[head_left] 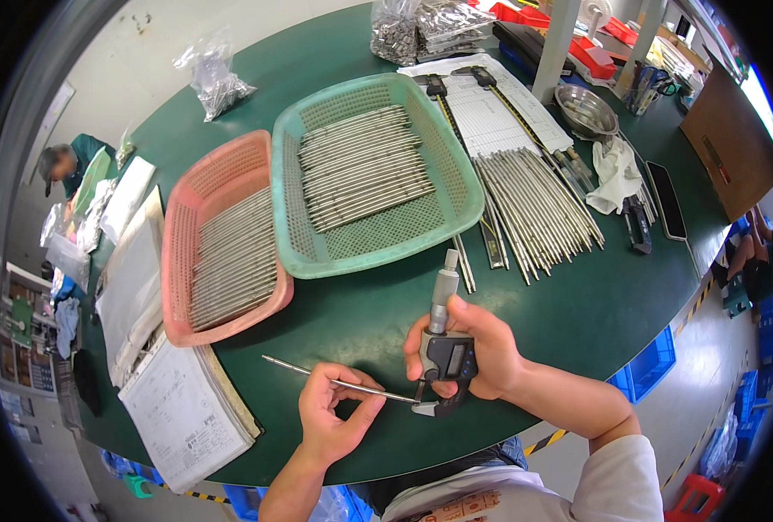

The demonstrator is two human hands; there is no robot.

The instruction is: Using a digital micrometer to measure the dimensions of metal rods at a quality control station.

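Pinched in my left hand is a thin metal rod, slanting down to the right. Its right end lies at the jaws of a digital micrometer. My right hand is wrapped round the micrometer, its thumb near the silver thimble at the top. Whether the jaws touch the rod is too small to tell. Beyond my hands, a green plastic basket holds many similar rods, and a pink basket on its left holds more. Loose rods lie in a row on the right.
An open binder of papers lies at the left edge. Calipers rest on printed sheets at the back. A metal bowl, a white cloth, a phone and a cardboard box stand at the right. Another person sits far left.
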